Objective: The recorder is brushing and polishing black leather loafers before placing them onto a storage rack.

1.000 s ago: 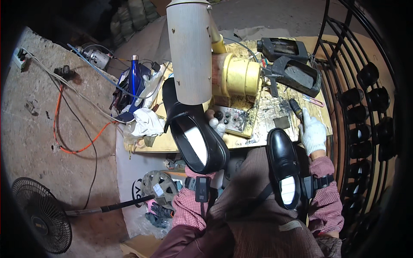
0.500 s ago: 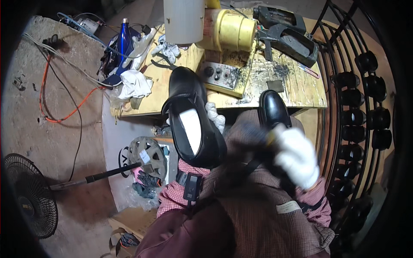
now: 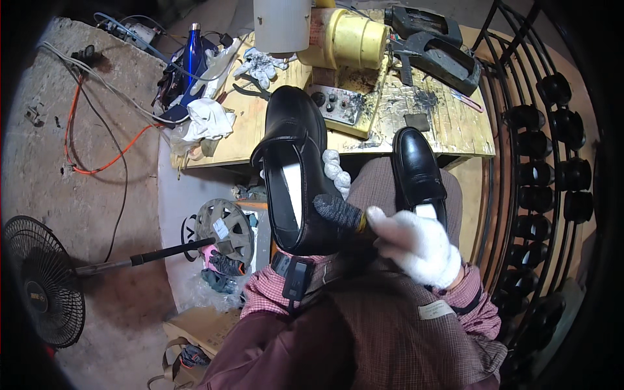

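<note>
A black leather loafer [image 3: 318,227] with a pale insole is held up in front of me, its toe toward the bench. My left hand [image 3: 336,172], in a white knit glove, grips it from beneath; curled fingers show along its right side. In my right hand [image 3: 416,247], also white-gloved, is a bunched dark grey knit cloth [image 3: 338,211] with a yellow edge. That cloth touches the shoe's right side near the heel. A second black loafer [image 3: 416,166] rests on my right thigh, partly covered by my right hand.
Ahead stands a wooden bench [image 3: 455,136] with a yellow machine [image 3: 351,39], a control box [image 3: 338,104] and pliers [image 3: 250,90]. A rack of black shoes [image 3: 536,172] runs along the right. At left are a fan [image 3: 42,292] and an orange cable [image 3: 104,170].
My right hand has swung left and slowed, bringing the grey cloth against the held loafer. That loafer has shifted slightly right and up in view. More of the second loafer shows.
</note>
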A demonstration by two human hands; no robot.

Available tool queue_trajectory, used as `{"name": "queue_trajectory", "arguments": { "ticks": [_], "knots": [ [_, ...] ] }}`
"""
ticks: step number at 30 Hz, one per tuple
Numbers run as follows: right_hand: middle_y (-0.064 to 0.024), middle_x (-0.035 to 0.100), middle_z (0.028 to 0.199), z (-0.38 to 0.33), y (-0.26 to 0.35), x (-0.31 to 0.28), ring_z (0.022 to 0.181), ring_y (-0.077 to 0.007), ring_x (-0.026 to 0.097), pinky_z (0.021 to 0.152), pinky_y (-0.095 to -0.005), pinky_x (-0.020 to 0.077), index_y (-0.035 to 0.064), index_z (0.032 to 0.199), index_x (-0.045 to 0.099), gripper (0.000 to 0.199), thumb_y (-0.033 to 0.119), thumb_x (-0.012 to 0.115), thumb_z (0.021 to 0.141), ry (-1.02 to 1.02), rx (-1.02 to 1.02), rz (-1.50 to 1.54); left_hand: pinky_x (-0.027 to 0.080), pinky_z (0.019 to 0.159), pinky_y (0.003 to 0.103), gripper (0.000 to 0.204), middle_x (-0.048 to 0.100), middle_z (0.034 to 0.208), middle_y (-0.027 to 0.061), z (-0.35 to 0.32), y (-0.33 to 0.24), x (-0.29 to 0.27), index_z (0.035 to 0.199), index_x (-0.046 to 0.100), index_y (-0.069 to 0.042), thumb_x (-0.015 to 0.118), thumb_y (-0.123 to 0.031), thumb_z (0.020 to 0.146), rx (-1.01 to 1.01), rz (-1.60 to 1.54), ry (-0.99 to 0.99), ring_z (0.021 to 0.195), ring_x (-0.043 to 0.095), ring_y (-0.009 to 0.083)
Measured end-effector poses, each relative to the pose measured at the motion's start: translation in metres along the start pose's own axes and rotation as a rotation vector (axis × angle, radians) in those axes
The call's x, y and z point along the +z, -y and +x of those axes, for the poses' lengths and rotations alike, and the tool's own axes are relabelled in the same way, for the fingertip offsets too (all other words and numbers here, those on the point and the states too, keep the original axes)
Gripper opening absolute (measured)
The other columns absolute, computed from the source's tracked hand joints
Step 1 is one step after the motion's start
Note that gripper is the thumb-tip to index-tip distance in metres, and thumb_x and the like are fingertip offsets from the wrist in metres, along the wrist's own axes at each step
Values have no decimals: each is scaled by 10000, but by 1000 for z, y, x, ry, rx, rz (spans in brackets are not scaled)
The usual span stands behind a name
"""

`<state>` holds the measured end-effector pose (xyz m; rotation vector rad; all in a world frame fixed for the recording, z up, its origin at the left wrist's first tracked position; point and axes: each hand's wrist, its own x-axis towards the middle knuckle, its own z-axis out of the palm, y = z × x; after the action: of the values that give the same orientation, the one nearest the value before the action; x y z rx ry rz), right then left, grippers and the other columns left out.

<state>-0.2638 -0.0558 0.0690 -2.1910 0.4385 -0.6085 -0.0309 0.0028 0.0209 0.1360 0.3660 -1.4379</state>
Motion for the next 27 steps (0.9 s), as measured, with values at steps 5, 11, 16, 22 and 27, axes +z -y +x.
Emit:
{"name": "queue_trajectory", "arguments": {
  "ticks": [5, 11, 16, 22, 27],
  "knots": [
    [-138, 714, 944, 7, -3, -15, 768, -296, 699, 714, -393, 577, -8, 1308, 686, 488, 78, 763, 833, 164, -4, -22, 559, 888, 413, 530, 656, 1201, 160, 19, -1, 10, 1353, 581, 13, 632, -404, 1031, 261, 457, 147, 1003, 655, 270],
    [-127, 696, 930, 18, -1, -9, 713, -237, 679, 665, -356, 561, -18, 1322, 665, 476, -53, 621, 850, -271, -87, -22, 577, 834, 338, 311, 744, 1042, 125, 45, 15, 18, 1218, 682, 64, 753, -77, 949, 1655, 1823, -180, 917, 702, 190],
    [-82, 693, 781, 13, 0, -5, 658, -258, 716, 583, -384, 551, 74, 1304, 709, 437, 163, 749, 879, 48, -136, -224, 510, 1054, 392, 453, 648, 1321, 152, 35, -18, 17, 1426, 561, -2, 659, -133, 1004, 1579, 2217, -96, 1180, 642, 272],
    [-52, 602, 686, 23, 3, -3, 493, -242, 612, 480, -357, 510, 265, 1375, 712, 489, 116, 702, 909, -34, 1, -144, 470, 1111, 482, 752, 646, 1311, 137, 51, -19, -5, 1461, 533, -71, 591, -644, 978, 992, 1134, -69, 1208, 618, 312],
    [-64, 638, 814, 25, 6, 0, 558, -244, 644, 495, -369, 506, 201, 1350, 720, 528, 165, 750, 825, -18, -199, -206, 460, 1095, 549, 964, 610, 1346, 164, 33, -47, -24, 1473, 500, -81, 516, -854, 897, 227, 172, 216, 1220, 587, 354]
  ]
}}
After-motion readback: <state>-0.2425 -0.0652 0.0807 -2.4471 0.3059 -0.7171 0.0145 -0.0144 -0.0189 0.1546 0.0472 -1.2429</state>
